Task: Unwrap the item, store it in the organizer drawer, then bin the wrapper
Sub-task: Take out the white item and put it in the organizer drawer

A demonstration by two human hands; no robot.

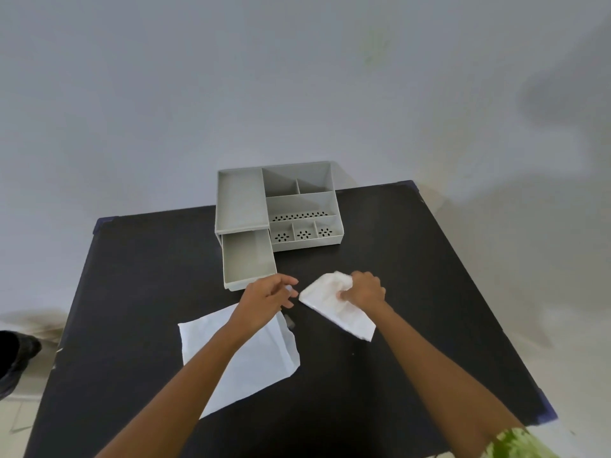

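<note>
Right hand grip bunching white wrapper, left hand grip loosely spread beside open drawer

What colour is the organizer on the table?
Light grey; the organizer shows clearly in the head view.

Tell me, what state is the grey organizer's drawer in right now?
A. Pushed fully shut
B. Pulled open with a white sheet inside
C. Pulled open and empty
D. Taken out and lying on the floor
C: the drawer sticks out of the front of the organizer toward the person, and only its bare grey floor shows inside it.
</note>
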